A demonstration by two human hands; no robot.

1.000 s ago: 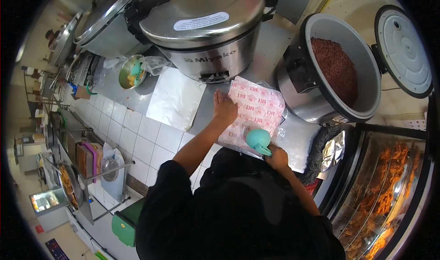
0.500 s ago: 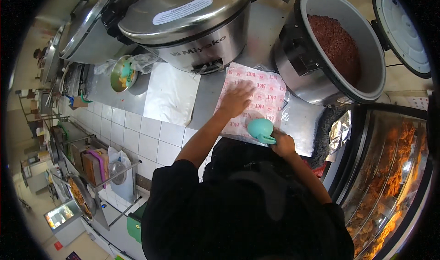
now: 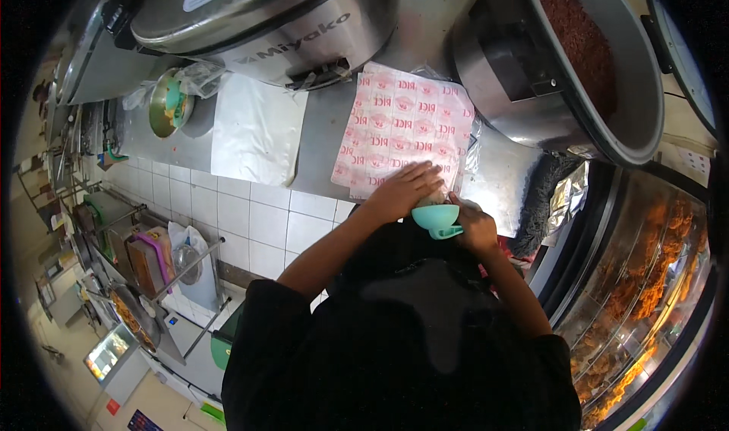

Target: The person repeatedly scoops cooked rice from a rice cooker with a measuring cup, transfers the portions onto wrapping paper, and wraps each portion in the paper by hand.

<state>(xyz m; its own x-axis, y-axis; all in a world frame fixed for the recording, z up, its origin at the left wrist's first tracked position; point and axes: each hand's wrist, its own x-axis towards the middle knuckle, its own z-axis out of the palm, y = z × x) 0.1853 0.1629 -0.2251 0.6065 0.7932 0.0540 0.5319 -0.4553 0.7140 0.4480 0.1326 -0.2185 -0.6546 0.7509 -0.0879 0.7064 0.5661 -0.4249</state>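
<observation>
A stack of pink-and-white printed wrapping paper lies on the metal counter. My left hand rests over the paper's near edge, its fingers stretched out and holding nothing. Close beside it, my right hand is closed around the handle of a teal plastic scoop. The scoop hangs at the counter's near edge, in front of my body. My left fingertips are near the scoop's rim; whether they touch it I cannot tell.
A large steel rice cooker with its lid down stands behind the paper. An uncovered cooker of reddish-brown grains is at right. White sheets and a metal bowl lie left. A glass cabinet of fried food stands lower right.
My left hand has slid from the middle of the paper toward its near edge. The scoop in my right hand is now tilted differently. The whole view has shifted.
</observation>
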